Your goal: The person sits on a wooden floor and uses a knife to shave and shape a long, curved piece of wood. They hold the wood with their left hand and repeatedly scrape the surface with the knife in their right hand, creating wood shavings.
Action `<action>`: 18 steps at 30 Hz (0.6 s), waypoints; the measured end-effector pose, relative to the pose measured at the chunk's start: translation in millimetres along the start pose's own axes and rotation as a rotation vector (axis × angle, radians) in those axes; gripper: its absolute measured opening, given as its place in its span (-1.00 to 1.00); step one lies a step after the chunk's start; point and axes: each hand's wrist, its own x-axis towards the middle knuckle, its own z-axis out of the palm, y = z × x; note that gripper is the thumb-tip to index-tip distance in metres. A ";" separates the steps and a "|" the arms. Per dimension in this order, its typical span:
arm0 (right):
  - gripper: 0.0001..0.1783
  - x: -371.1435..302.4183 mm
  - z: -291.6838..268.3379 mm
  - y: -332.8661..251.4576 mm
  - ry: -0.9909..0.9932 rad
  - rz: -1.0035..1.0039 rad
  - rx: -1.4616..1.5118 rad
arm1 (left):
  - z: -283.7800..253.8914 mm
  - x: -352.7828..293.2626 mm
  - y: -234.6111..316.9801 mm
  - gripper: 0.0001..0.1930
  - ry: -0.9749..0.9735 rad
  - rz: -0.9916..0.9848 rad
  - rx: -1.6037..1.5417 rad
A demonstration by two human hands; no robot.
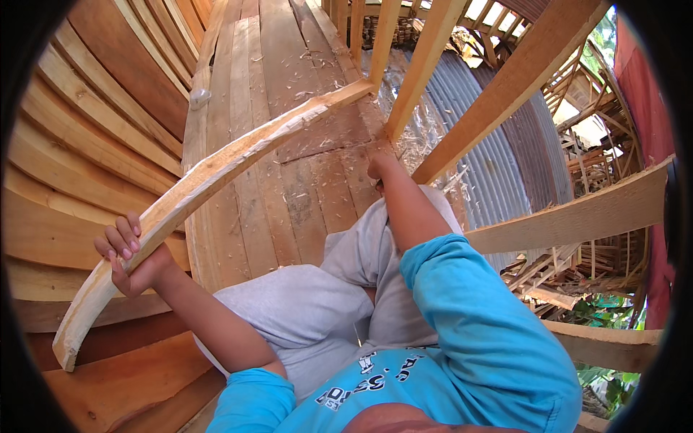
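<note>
A long curved piece of pale timber point(238, 154), rough along its edge, slants from the lower left up to the wooden posts. My left hand point(137, 260) is closed around it near its lower left end. The far end of the timber reaches the foot of a post point(380, 50). My right hand point(385, 164) is low by the edge of the plank deck, just beyond my knee and close to the posts. Its fingers are mostly hidden, and I cannot make out whether they hold anything.
Wood shavings lie scattered over the plank deck point(278, 72). Curved overlapping boards point(86, 173) wall the left side. Slanting posts and a crosswise board point(577, 216) stand on the right, with corrugated metal sheets point(469, 130) and stacked wood beyond. A small clear bag-like thing point(200, 97) sits at the deck's left edge.
</note>
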 end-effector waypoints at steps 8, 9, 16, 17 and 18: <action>-0.70 -10.4 3.5 -20.0 0.265 -0.346 -0.283 | 7.0 -1.8 -2.8 -0.80 0.026 0.008 -0.006; -0.70 -19.5 4.8 -28.9 0.264 -0.391 -0.269 | 5.4 -2.1 0.5 -0.81 0.023 0.009 -0.005; -0.69 21.1 33.7 -37.4 0.201 -0.462 -0.409 | 15.8 1.4 -7.3 -0.80 -0.010 -0.002 -0.043; -0.68 29.4 36.9 -30.1 0.226 -0.392 -0.371 | 16.5 1.9 -8.9 -0.80 -0.008 -0.007 -0.051; -0.69 24.1 37.5 -33.1 0.285 -0.343 -0.310 | 11.4 0.9 -2.7 -0.79 -0.002 -0.008 -0.032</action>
